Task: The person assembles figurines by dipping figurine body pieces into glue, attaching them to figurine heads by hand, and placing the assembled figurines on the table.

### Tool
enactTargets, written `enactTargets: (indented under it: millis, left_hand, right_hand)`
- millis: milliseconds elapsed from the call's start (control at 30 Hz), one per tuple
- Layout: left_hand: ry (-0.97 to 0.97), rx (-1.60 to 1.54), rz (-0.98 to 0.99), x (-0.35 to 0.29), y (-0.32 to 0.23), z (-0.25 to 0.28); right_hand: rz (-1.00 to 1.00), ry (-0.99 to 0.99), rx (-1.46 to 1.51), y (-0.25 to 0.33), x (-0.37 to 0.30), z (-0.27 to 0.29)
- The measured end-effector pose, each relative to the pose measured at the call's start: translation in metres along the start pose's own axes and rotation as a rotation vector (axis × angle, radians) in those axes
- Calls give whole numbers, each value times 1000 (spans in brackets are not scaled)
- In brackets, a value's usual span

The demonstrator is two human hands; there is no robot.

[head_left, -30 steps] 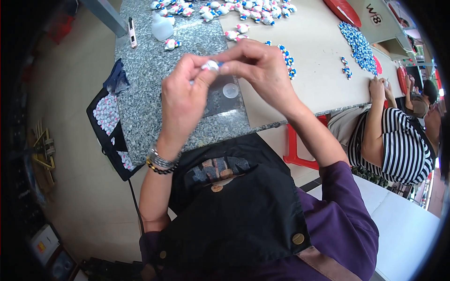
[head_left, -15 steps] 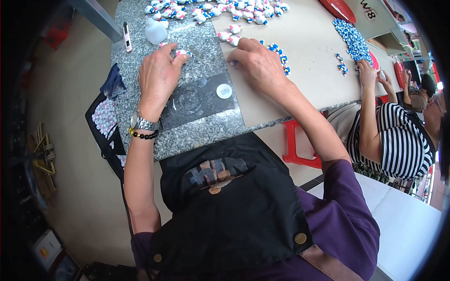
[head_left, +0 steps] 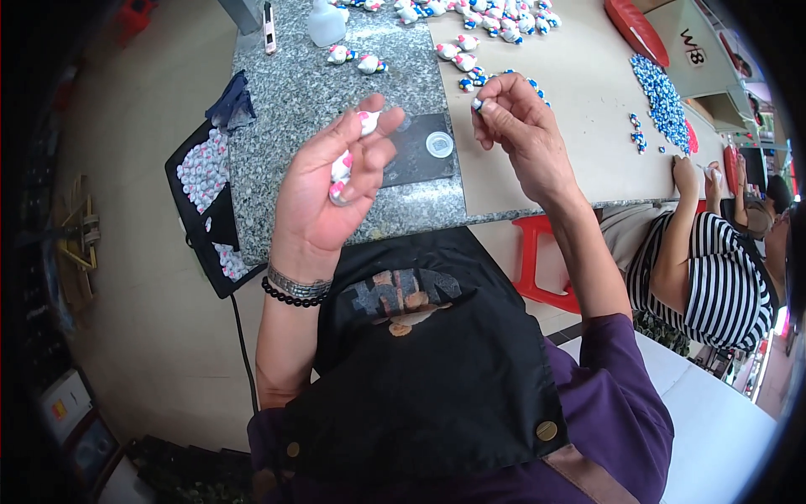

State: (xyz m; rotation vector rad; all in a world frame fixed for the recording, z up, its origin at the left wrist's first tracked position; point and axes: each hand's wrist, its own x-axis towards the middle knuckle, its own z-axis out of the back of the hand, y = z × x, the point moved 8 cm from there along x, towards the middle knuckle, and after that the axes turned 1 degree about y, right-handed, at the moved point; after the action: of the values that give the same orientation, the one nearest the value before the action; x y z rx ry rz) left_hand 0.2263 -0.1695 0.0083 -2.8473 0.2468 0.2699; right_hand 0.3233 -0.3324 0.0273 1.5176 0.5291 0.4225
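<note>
Left hand (head_left: pixel 323 189) lifted, white pieces (head_left: pixel 203 172) in black tray (head_left: pixel 223 217)

Wears a purple shirt (head_left: pixel 625 386), black apron (head_left: pixel 420 386) with brass-coloured studs (head_left: pixel 546 431), brown strap (head_left: pixel 592 480) at lower right, silver wristband (head_left: pixel 298 286) and black beads (head_left: pixel 295 299) left of centre.

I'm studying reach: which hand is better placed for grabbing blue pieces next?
Probably the right hand: though pinching one small piece, it's nearer the blue pieces; the left hand holds white pieces.
</note>
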Motion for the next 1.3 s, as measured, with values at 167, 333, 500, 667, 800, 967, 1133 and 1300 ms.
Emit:
enactTargets:
  millis: [167,333,500,667,800,967,1133,1300]
  left_hand:
    - [121,40,-2,-8,12,1]
    - [132,40,-17,-13,14,-2]
    - [25,173,-64,-18,11,-2]
    - [-58,393,-103,-31,11,0]
    - [-161,537,-166,-39,10,10]
    - [-124,470,-191,-39,6,11]
    - [-186,495,-292,-38,9,2]
    - [-174,639,-334,-31,16,-5]
  right_hand:
    - [-99,19,293,-7,-3,-3]
    - [-100,-11,143,-3,-3,-3]
    - [328,20,-509,33,-4,-11]
    - [591,150,-992,42,-13,-43]
    - [650,180,-1085,38,-14,-52]
    - [690,198,-1232,32,-15,-54]
    - [683,180,-1201,31,-17,-54]
    - [594,106,-1065,29,-17,-44]
